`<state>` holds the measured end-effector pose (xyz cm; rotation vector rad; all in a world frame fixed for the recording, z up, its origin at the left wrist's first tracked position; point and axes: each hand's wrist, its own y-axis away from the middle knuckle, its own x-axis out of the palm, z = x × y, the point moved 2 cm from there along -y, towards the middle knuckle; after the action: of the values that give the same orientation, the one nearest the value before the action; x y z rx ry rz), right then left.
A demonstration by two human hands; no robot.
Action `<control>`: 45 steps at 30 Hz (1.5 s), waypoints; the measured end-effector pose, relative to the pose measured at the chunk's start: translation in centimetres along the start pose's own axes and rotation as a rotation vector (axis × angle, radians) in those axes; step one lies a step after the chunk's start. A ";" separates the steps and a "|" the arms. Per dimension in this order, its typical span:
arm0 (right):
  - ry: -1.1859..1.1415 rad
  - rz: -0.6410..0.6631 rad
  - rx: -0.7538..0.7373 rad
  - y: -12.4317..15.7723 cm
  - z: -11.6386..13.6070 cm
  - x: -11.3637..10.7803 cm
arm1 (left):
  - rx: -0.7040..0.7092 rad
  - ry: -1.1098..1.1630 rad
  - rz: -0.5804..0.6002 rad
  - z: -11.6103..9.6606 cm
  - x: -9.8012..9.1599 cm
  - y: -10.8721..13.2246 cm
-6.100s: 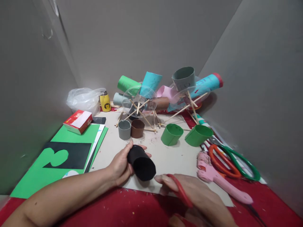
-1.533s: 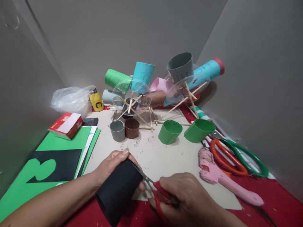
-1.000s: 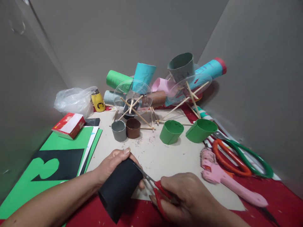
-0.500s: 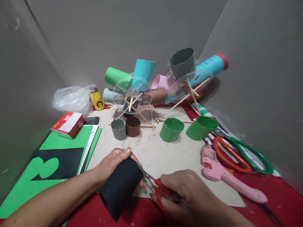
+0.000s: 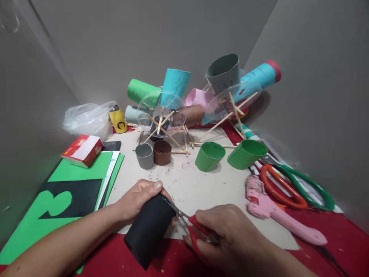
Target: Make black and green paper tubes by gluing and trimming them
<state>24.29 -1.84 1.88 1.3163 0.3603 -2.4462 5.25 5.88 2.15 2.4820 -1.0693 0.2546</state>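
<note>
A black paper tube [image 5: 150, 231] is tilted near the table's front edge, with my left hand [image 5: 141, 198] closed around its upper end, thumb on the rim. My right hand [image 5: 227, 231] grips small red-handled scissors [image 5: 192, 227], fingers through the loops. Their blades meet the tube's upper rim and stand slightly apart. Beyond my hands are a short grey tube [image 5: 144, 157], a short brown tube [image 5: 162, 153] and two green tubes [image 5: 210, 157], all standing on the beige sheet [image 5: 173, 184].
Stick-and-disc wheels [image 5: 161, 115] with coloured tubes stand at the back. At right lie a pink glue gun [image 5: 282, 217] and large green-and-orange scissors [image 5: 305, 188]. Green and black paper [image 5: 72, 169], a red box [image 5: 82, 150], a plastic bag [image 5: 88, 119] and a yellow container [image 5: 118, 120] are left.
The black tube has shifted slightly right and turned a little in my left hand. The scissors remain at its rim. The camera view has tilted slightly.
</note>
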 end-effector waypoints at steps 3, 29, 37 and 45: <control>-0.004 0.002 -0.012 0.1 -0.1 0.1 | -0.001 0.007 -0.007 0.0 0.0 0.0; -0.132 -0.139 0.007 0.1 -1.2 -0.4 | -0.141 0.558 0.032 1.1 -1.9 -1.2; -0.170 -0.135 -0.008 -0.1 -1.1 0.4 | -0.057 0.665 0.171 2.6 -1.6 -1.6; -0.135 -0.114 -0.020 -0.2 -1.0 0.4 | -0.085 0.665 0.136 3.3 -1.9 -1.5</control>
<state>24.74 -1.36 0.99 1.1432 0.4352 -2.6020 5.03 6.48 -1.88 2.0078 -0.9219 0.9704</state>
